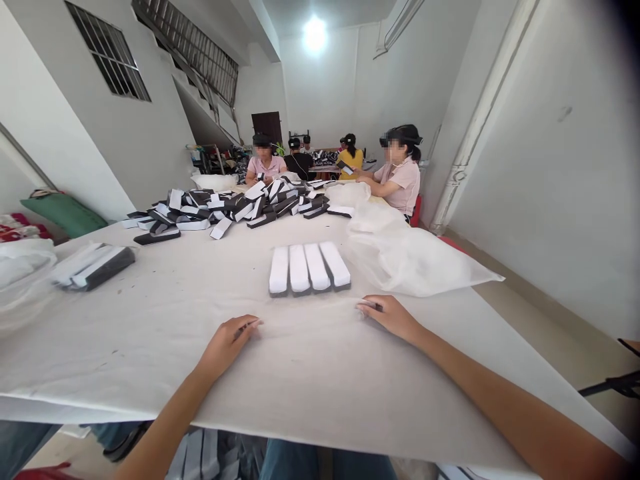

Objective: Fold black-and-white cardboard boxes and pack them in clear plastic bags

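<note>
My left hand (229, 344) and my right hand (391, 315) lie on the white sheet (300, 373) that covers the table. Each hand has its fingers pressed together, with the tips pinching the sheet. A raised crease runs straight across the sheet from one hand to the other. Just beyond the crease, between my hands, a row of several white-topped black blocks (309, 268) lies side by side. Neither hand touches them.
A big heap of the same black-and-white blocks (240, 205) covers the table's middle. A clear plastic bag (405, 257) lies to the right and a wrapped bundle of blocks (95, 267) to the left. Several people (400, 175) sit working at the far end.
</note>
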Available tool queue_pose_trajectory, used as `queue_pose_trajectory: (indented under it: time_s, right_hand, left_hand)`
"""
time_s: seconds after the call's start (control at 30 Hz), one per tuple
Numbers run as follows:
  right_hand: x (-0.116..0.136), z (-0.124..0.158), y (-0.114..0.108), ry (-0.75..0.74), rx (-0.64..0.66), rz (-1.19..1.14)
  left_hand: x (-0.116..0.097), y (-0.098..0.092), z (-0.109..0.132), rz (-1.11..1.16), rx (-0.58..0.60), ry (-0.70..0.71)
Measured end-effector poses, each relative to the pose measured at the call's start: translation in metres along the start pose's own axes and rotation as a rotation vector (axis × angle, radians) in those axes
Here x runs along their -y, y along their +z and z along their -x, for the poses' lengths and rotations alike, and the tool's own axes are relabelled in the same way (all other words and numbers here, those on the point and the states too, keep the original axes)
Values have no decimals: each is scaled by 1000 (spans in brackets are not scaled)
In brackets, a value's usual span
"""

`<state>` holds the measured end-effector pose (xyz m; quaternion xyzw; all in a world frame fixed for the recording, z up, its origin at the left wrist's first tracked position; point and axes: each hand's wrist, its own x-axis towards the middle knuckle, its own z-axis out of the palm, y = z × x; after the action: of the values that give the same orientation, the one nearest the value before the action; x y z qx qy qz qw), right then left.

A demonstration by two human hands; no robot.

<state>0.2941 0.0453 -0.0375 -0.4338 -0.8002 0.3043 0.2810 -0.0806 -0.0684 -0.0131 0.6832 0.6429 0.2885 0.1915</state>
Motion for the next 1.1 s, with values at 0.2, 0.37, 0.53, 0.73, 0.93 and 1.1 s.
queue_pose_trajectory:
  time_s: [0.2,0.37,0.53,0.73,0.93,1.1]
  right_hand:
    - [-8,-2,6,35,-83,117]
    - [-8,-1,9,-41,-135,239]
    - [1,4,4,-293,-225,346]
    - [13,13,0,-346,44,237]
    - [8,11,0,-214,162,228]
    - [-6,2,1,-220,43,205]
  left_hand:
    - [3,4,-5,-73,28,-78]
    - [6,7,-5,-219,-115,-44]
    - [2,6,4,-273,-204,225]
    - [0,10,5,-362,31,297]
    - [3,12,0,-294,149,210]
    - [6,13,1,-301,59,230]
